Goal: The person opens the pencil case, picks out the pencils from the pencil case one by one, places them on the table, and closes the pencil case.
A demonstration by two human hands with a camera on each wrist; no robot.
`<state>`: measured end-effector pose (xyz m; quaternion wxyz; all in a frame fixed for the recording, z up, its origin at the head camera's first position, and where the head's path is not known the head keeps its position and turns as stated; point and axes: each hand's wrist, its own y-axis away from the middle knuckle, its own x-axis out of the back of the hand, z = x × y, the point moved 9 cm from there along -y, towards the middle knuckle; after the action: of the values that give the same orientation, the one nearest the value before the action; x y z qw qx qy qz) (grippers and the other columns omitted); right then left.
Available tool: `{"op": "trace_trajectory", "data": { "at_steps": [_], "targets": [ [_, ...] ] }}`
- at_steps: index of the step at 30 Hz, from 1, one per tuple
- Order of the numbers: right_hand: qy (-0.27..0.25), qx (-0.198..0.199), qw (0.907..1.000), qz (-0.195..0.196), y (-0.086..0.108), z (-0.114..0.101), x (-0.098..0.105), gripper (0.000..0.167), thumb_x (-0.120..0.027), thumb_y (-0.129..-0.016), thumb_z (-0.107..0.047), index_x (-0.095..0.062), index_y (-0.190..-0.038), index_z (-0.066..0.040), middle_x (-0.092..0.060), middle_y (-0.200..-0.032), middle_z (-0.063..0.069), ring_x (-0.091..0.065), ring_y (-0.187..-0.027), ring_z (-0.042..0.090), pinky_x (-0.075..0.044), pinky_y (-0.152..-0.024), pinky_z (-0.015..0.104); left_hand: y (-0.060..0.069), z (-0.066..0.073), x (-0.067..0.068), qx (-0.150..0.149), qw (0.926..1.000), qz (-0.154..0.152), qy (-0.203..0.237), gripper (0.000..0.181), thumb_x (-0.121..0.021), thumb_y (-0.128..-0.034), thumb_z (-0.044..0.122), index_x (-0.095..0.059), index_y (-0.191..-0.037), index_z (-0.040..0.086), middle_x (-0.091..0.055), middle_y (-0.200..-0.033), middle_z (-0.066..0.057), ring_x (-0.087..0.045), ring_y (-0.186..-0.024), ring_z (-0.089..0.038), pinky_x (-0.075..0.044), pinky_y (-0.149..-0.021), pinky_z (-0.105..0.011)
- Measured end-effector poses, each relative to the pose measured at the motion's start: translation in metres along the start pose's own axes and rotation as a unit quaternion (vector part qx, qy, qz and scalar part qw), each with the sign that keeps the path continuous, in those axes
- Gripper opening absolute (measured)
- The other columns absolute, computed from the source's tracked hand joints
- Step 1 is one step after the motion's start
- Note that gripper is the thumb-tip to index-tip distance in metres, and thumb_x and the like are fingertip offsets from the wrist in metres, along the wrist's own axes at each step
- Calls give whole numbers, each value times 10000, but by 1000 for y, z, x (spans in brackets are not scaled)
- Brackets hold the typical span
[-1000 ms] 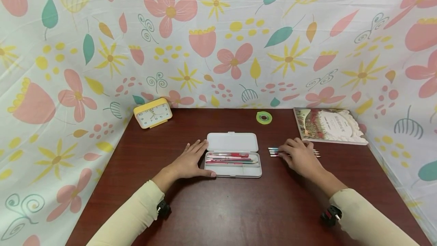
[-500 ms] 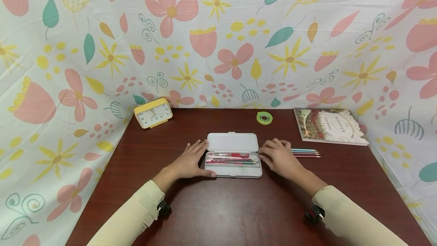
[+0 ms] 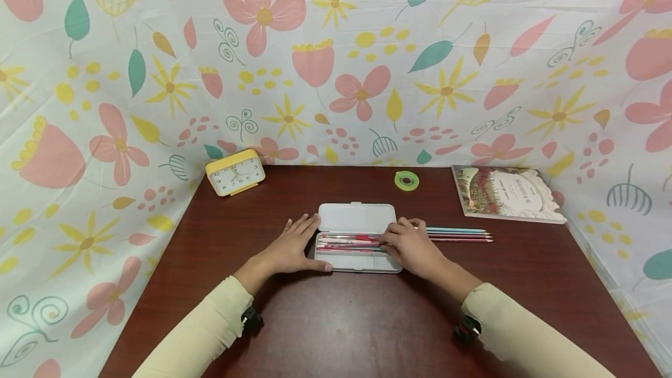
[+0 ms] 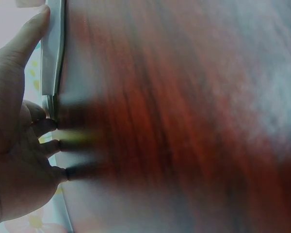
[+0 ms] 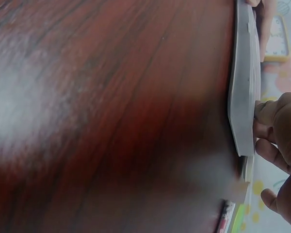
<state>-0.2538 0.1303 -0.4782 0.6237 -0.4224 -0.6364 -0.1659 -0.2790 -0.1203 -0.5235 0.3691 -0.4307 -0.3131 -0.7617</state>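
An open white pencil case (image 3: 357,219) holds pens and pencils (image 3: 346,247) in its long rear compartment. My left hand (image 3: 289,249) lies spread at the case's left end, thumb on the front edge and fingertips by the hinge; the left wrist view shows the thumb (image 4: 26,41) against the case wall (image 4: 52,53). Over the right half of the case is my right hand (image 3: 412,249), its bent fingers down at the pencils' right ends. In the right wrist view, thumb and fingers (image 5: 269,114) are bent behind the case wall (image 5: 242,97), which hides whether they pinch anything.
Several colored pencils (image 3: 459,235) lie side by side to the right of the case, partly behind my right hand. A green tape roll (image 3: 406,181) and a book (image 3: 506,194) lie farther back. The yellow clock (image 3: 236,174) stands at the back left.
My right hand has moved left, from the pencils on the table to above the case, uncovering more of those pencils. My left hand has stayed in place.
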Motion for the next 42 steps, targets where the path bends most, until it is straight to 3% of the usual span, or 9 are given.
{"op": "trace_trajectory", "data": {
  "at_steps": [8,16,22,32,42],
  "targets": [
    [-60,-51,9999,-118,-4,-3,-6,120,-856,-980,-167,-840,-1096,-192,-747,-1018,-22,-604,-996,211,-479,-1013,683,1,1,1,-9,10000,1,59,1289,-783,-881,779,-171,-1782,90,-164,-1873,-100,-97,-1751,-364,-61,-1393,-667],
    [-110,161,9998,-57,-6,-7,-5,116,-840,-995,-150,-838,-1108,-177,-663,-1029,-29,-559,-987,196,-484,-984,665,1,0,0,-2,10000,6,35,1293,-778,-880,787,-168,-1783,91,-160,-1874,-96,-95,-1752,-355,-61,-1396,-660],
    [-115,243,9996,21,-12,-11,-4,107,-855,-971,-137,-792,-1052,-166,-692,-1049,-11,-597,-1006,209,-495,-965,671,1,0,0,3,10000,-5,20,1297,-777,-879,790,-162,-1784,94,-159,-1875,-93,-94,-1753,-352,-59,-1397,-657],
    [109,506,9987,-40,-35,-36,-14,124,-848,-972,-165,-756,-1053,-183,-717,-1022,-18,-637,-1002,215,-518,-985,679,0,0,0,-21,10000,39,-2,1282,-784,-887,773,-169,-1782,91,-166,-1872,-101,-104,-1750,-361,-70,-1391,-670],
    [396,510,9977,-214,-57,-58,-23,63,-814,-982,-172,-769,-1005,-208,-689,-988,-40,-633,-994,205,-500,-1027,668,0,-1,-1,-32,10000,76,-14,1273,-785,-891,768,-172,-1783,98,-167,-1871,-105,-102,-1751,-360,-77,-1391,-670]
  ]
}}
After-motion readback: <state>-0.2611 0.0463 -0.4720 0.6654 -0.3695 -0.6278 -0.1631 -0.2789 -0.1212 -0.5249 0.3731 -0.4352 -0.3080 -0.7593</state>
